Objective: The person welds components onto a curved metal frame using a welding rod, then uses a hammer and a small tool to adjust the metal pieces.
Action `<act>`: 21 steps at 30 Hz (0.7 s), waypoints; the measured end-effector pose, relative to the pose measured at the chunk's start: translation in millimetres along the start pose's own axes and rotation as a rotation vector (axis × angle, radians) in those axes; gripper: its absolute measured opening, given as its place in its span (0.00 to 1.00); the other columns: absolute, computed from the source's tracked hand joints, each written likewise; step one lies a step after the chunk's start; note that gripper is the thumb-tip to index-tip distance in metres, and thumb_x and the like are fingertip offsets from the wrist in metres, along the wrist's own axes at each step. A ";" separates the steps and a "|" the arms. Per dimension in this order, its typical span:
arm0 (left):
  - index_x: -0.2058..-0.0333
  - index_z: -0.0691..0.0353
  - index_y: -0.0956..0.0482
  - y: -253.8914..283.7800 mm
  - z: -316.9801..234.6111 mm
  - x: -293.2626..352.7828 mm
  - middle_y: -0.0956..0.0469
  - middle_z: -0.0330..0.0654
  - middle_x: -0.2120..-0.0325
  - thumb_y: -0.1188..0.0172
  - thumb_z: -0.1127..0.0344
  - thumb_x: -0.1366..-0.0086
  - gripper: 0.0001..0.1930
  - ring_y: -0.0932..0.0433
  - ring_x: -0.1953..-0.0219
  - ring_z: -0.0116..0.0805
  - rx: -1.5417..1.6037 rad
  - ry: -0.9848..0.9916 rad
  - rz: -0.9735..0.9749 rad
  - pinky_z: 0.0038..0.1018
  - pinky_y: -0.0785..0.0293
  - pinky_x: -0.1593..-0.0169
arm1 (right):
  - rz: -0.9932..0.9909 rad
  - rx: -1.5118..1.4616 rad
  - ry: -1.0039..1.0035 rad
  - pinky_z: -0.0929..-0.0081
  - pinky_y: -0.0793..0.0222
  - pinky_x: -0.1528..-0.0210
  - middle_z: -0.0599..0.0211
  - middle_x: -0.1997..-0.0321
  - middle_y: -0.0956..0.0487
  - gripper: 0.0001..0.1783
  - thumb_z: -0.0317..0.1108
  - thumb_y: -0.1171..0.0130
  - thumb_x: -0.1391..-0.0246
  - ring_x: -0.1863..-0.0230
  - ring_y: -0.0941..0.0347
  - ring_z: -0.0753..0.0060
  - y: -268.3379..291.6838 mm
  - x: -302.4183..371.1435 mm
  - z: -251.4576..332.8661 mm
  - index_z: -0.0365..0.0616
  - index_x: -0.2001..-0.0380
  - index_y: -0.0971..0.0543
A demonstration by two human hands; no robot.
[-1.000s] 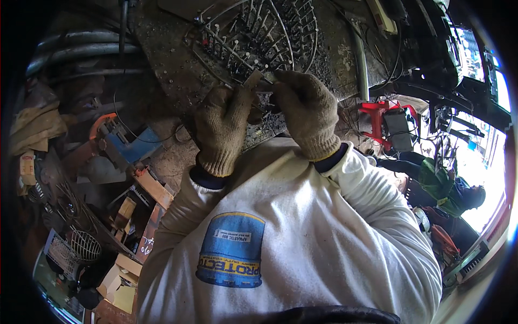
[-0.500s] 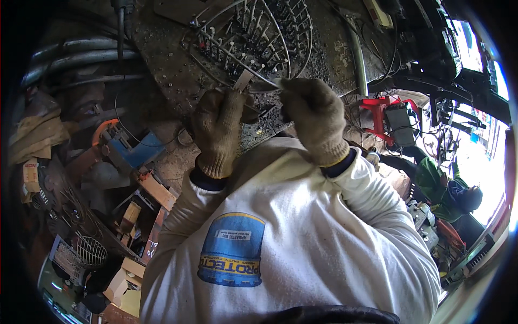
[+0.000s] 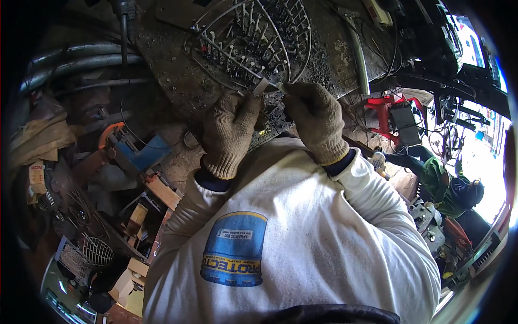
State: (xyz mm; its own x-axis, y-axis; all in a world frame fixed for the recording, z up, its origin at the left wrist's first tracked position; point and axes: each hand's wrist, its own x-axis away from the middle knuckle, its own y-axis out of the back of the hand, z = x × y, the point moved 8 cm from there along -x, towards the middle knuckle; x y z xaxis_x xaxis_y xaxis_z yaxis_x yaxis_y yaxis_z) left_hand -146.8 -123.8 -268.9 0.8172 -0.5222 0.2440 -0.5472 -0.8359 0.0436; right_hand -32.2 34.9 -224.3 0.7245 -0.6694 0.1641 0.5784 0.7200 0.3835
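Both my hands wear knitted work gloves. My left hand [image 3: 229,129] is closed, gripping a narrow flat strip [image 3: 260,87] between thumb and fingers. The strip's end rests at or very near a thin metal rod. My right hand [image 3: 315,121] pinches the near end of that rod, where a small pale piece [image 3: 281,87] shows at the fingertips. The rod appears to belong to a curved metal rod frame [image 3: 287,51] lying on the dark worktable [image 3: 172,59]. Inside the frame stand rows of short metal pegs [image 3: 256,38], some with pale round tips.
Dark crumbs and grit lie around the frame. Metal pipes [image 3: 86,54] run at the left, above a blue and orange tool [image 3: 143,151]. A red stand [image 3: 380,119] and a grey box [image 3: 406,123] are at right. Farther right is a person in green [image 3: 437,178].
My left hand has moved right and turned, bringing the flat strip up to the rod near my right hand. My right hand has stayed almost in place.
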 end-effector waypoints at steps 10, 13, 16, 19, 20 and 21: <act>0.70 0.67 0.18 -0.1 -9.1 1.5 0.16 0.42 0.80 0.35 0.63 0.30 0.13 0.18 0.78 0.27 -0.048 0.024 0.025 0.27 0.25 0.74 | -0.010 0.038 -0.021 0.74 0.20 0.56 0.60 0.62 0.12 0.10 0.31 0.33 0.41 0.61 0.14 0.72 -6.4 -0.2 9.5 0.44 0.55 0.14; 0.71 0.67 0.18 -0.3 -19.6 3.9 0.17 0.40 0.80 0.36 0.63 0.29 0.14 0.18 0.78 0.26 0.027 0.037 -0.029 0.26 0.25 0.73 | -0.016 0.085 0.022 0.73 0.19 0.57 0.59 0.61 0.12 0.11 0.31 0.33 0.41 0.60 0.14 0.69 -8.4 -1.1 15.6 0.44 0.55 0.14; 0.72 0.67 0.18 -1.7 -17.7 0.8 0.17 0.39 0.80 0.37 0.64 0.29 0.14 0.18 0.78 0.25 -0.053 0.025 0.007 0.25 0.25 0.74 | -0.026 0.106 0.064 0.71 0.19 0.57 0.57 0.62 0.12 0.10 0.31 0.34 0.41 0.60 0.13 0.65 -10.2 -2.7 17.7 0.44 0.56 0.14; 0.71 0.67 0.17 -3.0 -20.4 -0.2 0.17 0.39 0.80 0.37 0.64 0.29 0.14 0.18 0.78 0.25 -0.005 -0.013 0.034 0.24 0.25 0.74 | -0.011 0.146 0.088 0.69 0.19 0.57 0.55 0.62 0.12 0.10 0.32 0.34 0.40 0.60 0.13 0.63 -12.5 -3.9 17.5 0.43 0.56 0.14; 0.71 0.67 0.17 -3.4 -21.9 0.1 0.17 0.39 0.80 0.37 0.64 0.29 0.14 0.18 0.78 0.25 -0.004 -0.013 0.034 0.24 0.25 0.74 | -0.011 0.146 0.088 0.69 0.19 0.57 0.55 0.62 0.12 0.10 0.32 0.34 0.40 0.60 0.13 0.63 -13.0 -3.7 17.6 0.43 0.56 0.14; 0.71 0.67 0.17 -3.6 -22.6 0.3 0.17 0.39 0.80 0.37 0.64 0.29 0.13 0.18 0.78 0.25 0.006 0.011 0.027 0.24 0.25 0.74 | -0.015 0.124 0.097 0.69 0.19 0.58 0.55 0.62 0.13 0.10 0.32 0.35 0.40 0.61 0.13 0.63 -13.2 -3.4 18.5 0.43 0.56 0.14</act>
State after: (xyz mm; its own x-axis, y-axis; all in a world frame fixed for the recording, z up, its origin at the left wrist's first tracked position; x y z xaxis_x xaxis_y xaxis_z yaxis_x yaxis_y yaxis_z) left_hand -148.7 -117.2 -247.1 0.7999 -0.5427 0.2560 -0.5679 -0.8225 0.0307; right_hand -49.2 24.3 -213.1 0.7525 -0.6547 0.0718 0.5428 0.6781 0.4955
